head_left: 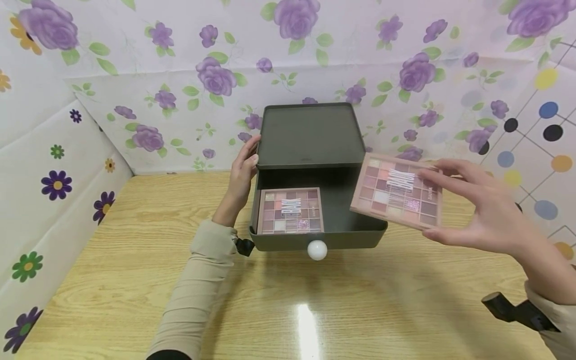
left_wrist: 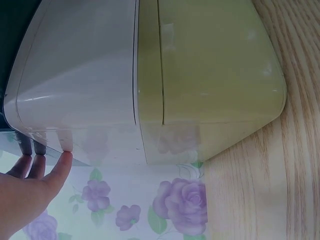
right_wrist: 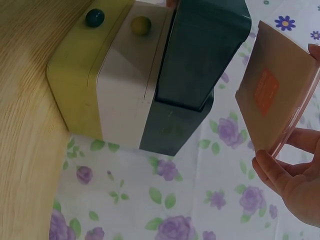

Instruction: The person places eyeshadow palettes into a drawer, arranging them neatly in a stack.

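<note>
My right hand (head_left: 488,212) pinches an eyeshadow palette (head_left: 396,192) by its right side, thumb at the lower edge and fingers along the upper. The palette is tilted above the right part of an open dark green drawer (head_left: 355,241); its plain back with an orange label (right_wrist: 267,92) faces the right wrist camera. A second, matching palette (head_left: 292,220) lies in the drawer's left half. My left hand (head_left: 240,175) rests against the left side of the drawer cabinet (head_left: 310,135); in the left wrist view its extended fingertips (left_wrist: 64,159) touch that side.
Below the green tier are a white tier (right_wrist: 127,75) and a yellow tier (right_wrist: 75,82), both closed. The drawer has a round white knob (head_left: 317,250). The cabinet stands on a wood-grain table (head_left: 135,250), with flowered sheeting (head_left: 180,105) behind and at the sides.
</note>
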`<act>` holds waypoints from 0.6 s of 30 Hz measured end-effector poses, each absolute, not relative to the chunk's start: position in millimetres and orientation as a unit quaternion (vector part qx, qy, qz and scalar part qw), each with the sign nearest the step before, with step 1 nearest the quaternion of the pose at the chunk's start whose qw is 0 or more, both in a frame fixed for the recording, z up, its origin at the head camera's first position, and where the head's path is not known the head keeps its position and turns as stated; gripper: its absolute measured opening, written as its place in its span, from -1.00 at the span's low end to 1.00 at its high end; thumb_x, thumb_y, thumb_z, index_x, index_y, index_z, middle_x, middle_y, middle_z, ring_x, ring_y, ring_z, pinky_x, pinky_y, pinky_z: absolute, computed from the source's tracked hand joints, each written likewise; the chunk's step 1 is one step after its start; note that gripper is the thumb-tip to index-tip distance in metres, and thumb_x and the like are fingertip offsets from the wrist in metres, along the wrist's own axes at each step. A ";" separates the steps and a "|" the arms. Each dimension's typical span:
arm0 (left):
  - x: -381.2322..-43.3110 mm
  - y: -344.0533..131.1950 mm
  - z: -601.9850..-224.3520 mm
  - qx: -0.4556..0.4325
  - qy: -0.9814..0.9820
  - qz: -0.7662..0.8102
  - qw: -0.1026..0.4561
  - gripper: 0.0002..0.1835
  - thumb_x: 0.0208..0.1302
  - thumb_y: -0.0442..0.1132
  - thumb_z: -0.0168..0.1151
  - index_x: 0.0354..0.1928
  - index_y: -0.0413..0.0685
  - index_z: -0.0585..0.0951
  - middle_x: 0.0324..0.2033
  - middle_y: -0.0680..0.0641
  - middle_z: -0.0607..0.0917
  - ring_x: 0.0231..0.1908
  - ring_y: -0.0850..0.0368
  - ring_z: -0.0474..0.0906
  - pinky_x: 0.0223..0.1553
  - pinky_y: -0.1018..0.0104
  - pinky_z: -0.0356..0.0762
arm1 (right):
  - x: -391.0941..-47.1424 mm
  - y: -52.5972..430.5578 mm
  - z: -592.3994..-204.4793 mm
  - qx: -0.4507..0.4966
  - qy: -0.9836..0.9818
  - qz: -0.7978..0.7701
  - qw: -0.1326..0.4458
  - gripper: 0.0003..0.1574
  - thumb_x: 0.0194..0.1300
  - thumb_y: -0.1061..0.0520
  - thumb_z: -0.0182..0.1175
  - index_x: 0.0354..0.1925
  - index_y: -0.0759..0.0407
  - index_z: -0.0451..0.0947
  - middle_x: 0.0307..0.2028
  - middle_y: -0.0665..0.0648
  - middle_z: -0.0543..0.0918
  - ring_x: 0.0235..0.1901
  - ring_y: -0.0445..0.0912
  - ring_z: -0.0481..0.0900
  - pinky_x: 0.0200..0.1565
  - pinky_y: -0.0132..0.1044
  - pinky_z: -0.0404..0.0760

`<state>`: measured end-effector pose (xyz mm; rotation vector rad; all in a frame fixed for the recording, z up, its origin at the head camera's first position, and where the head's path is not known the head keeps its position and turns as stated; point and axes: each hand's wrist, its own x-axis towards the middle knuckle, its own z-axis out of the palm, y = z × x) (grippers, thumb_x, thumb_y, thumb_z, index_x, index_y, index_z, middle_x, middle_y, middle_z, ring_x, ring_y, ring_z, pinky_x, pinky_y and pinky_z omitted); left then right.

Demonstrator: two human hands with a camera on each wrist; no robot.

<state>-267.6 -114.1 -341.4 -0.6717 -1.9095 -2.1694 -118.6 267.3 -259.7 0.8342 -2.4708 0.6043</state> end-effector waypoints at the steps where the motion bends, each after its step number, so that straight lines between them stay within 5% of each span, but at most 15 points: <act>1: -266.9 -113.9 -340.2 -0.224 -0.642 -0.728 0.085 -0.39 0.20 -0.22 -0.17 0.33 -0.22 0.17 0.29 -0.17 0.22 0.11 0.15 0.27 -0.18 0.34 0.23 | -120.1 265.4 -259.9 0.306 -0.897 0.222 0.230 0.17 -0.62 0.03 0.54 0.16 0.10 0.44 0.06 0.18 0.41 -0.04 -0.06 0.29 -0.16 -0.25 0.18; 5: -263.1 -113.5 -335.2 -0.223 -0.651 -0.721 0.082 -0.37 0.20 -0.25 -0.21 0.34 -0.28 0.12 0.31 -0.23 0.17 0.12 0.14 0.25 -0.15 0.34 0.23 | -126.9 257.6 -261.0 0.327 -0.887 0.237 0.224 0.14 -0.59 0.00 0.53 0.16 0.09 0.46 0.07 0.16 0.41 -0.03 -0.10 0.29 -0.14 -0.31 0.20; 8: -261.5 -113.7 -333.9 -0.224 -0.653 -0.718 0.083 -0.37 0.19 -0.24 -0.22 0.34 -0.30 0.11 0.31 -0.25 0.15 0.11 0.14 0.25 -0.15 0.34 0.23 | -132.4 251.0 -261.2 0.338 -0.885 0.244 0.208 0.13 -0.56 -0.02 0.53 0.16 0.04 0.45 0.07 0.14 0.41 -0.03 -0.03 0.29 -0.16 -0.17 0.22; 18: -268.7 -115.4 -343.6 -0.231 -0.643 -0.725 0.087 -0.38 0.21 -0.16 -0.15 0.34 -0.18 0.18 0.29 -0.13 0.23 0.09 0.18 0.27 -0.18 0.34 0.22 | -147.4 228.1 -260.2 0.396 -0.867 0.231 0.195 0.03 -0.43 -0.16 0.46 0.13 0.06 0.47 0.03 0.13 0.44 -0.08 -0.01 0.38 -0.18 -0.11 0.29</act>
